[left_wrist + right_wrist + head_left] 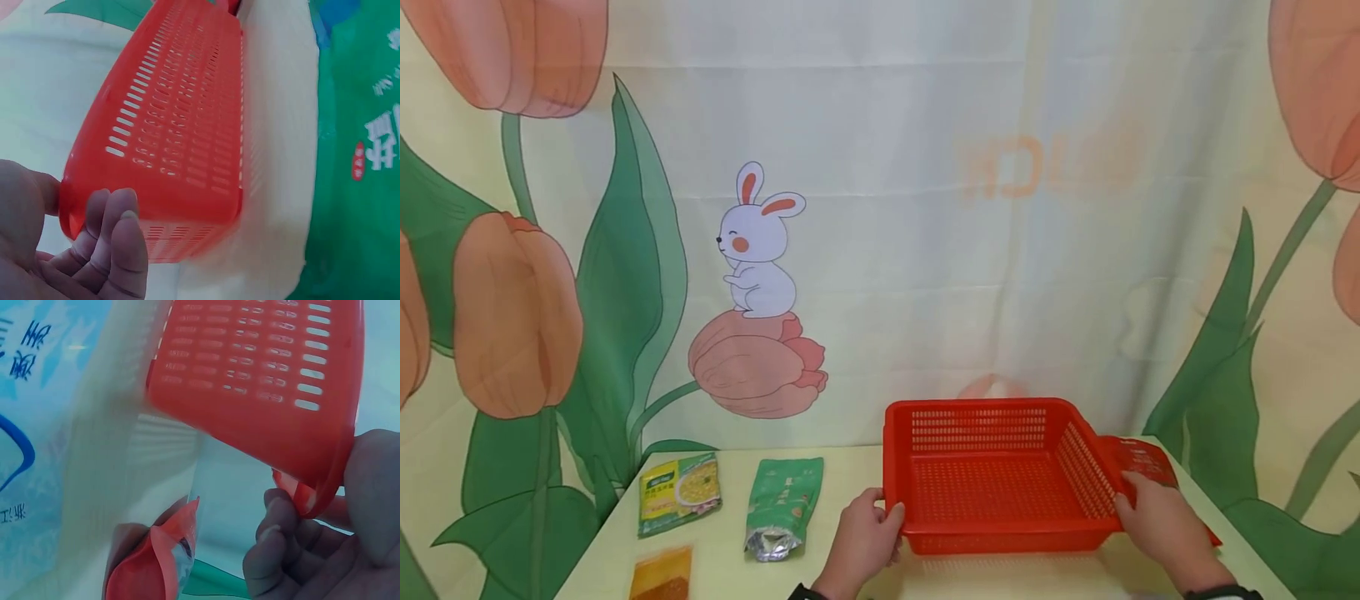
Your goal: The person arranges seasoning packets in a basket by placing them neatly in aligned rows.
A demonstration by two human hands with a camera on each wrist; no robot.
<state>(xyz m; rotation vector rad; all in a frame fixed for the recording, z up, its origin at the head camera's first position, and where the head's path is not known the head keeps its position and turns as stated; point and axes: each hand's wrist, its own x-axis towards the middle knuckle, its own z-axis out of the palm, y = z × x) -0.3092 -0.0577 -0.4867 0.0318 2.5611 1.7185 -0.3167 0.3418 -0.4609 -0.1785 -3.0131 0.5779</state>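
Note:
A red plastic basket [1000, 487] with slotted walls is held level by both hands over the right half of the table. At its front left corner the left hand [861, 533] grips the rim, thumb on top and fingers bent beneath, as the left wrist view shows. The right hand [1165, 521] holds the opposite rim near the front right corner, its fingers curled under it in the right wrist view. No contents show inside the basket. Slotted shadows lie on the table below it; whether its base touches the table I cannot tell.
Left of the basket lie a green pouch [786, 500], a yellow-green packet [680, 493] and an orange-yellow packet [661, 575]. A red packet [1150, 458] lies behind the right hand. In the right wrist view a blue-white bag [37, 425] is nearby. A printed curtain [880, 250] hangs behind.

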